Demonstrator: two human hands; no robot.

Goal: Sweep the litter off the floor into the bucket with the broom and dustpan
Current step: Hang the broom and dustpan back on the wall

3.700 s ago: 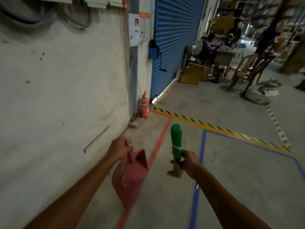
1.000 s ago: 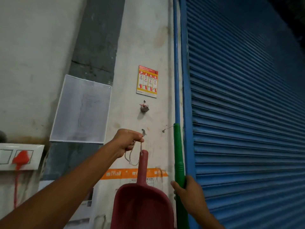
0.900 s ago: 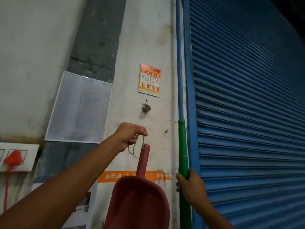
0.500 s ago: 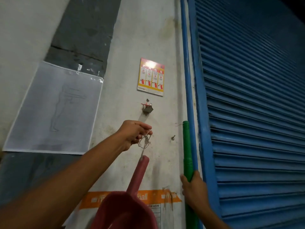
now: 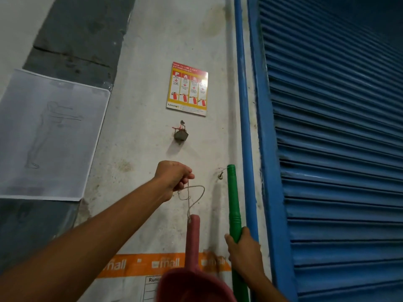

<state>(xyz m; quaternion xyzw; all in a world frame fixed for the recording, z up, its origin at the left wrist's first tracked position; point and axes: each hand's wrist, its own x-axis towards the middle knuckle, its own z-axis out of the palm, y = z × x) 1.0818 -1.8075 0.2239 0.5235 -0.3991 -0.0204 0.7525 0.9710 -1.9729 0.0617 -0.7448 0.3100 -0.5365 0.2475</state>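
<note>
I face a white wall. My left hand point(image 5: 174, 176) pinches the string loop point(image 5: 192, 196) tied to the red dustpan's handle, and the red dustpan point(image 5: 192, 253) hangs from it below my fist. My right hand point(image 5: 243, 252) grips the green broom handle point(image 5: 233, 199), which stands upright against the wall beside the blue pipe. A small wall hook point(image 5: 220, 175) sticks out just left of the broom handle's top, to the right of the loop. No litter or bucket is in view.
A blue roller shutter point(image 5: 338, 149) fills the right side, with a blue pipe point(image 5: 244, 105) along its frame. A fire-extinguisher poster point(image 5: 187, 89) and a padlock on a nail point(image 5: 181, 134) hang above my left hand. A white sheet point(image 5: 48, 136) is taped at left.
Since a second ago the view has tilted up and moved closer to the wall. The string loop has opened out below my left fist; my right hand keeps the broom upright.
</note>
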